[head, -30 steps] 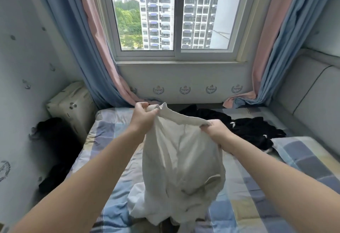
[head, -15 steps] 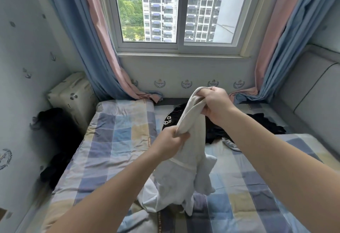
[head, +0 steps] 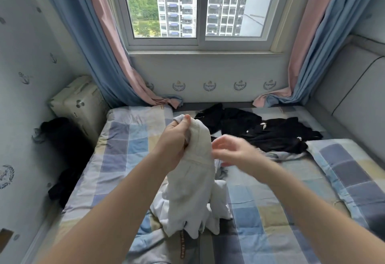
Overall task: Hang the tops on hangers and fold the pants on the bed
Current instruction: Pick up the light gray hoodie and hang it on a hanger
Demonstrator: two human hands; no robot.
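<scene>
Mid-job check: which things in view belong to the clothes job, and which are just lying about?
Job: white garment, in the grip of the left hand; right hand, open beside it; black clothes heaped on the bed.
Lying about: pillow; cream case by the wall; curtains; dark heap off the bed's left side, unclear what.

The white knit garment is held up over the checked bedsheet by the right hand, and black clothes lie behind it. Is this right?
Not quite. In the head view the left hand grips the white knit garment over the checked bedsheet; the right hand is open beside it. Black clothes do lie behind it.
</scene>
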